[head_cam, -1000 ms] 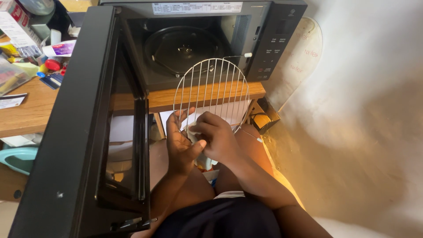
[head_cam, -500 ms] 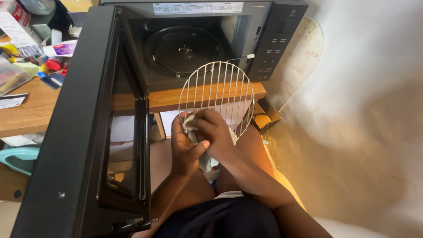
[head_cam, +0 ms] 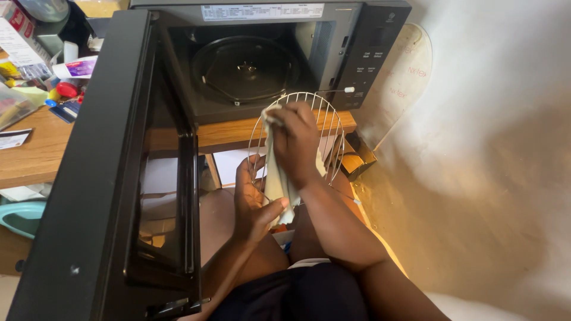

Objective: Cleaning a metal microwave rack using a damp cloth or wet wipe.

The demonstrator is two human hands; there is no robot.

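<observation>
Head view: right hand (head_cam: 295,141) presses pale cloth (head_cam: 273,178) on round wire rack (head_cam: 331,128).

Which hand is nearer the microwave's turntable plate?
Right. The right hand presses a cloth high on the round wire rack, just below the open cavity with the turntable plate. The left hand grips the rack's lower edge, farther away.

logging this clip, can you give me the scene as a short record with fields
left hand: left hand grips the lower edge of the round wire rack, holding it upright
right hand: right hand presses a pale cloth against the rack near its top
microwave: black microwave, door swung open, turntable visible inside
support: wooden table with clutter at far left
setting: person seated, light wall to the right
</observation>
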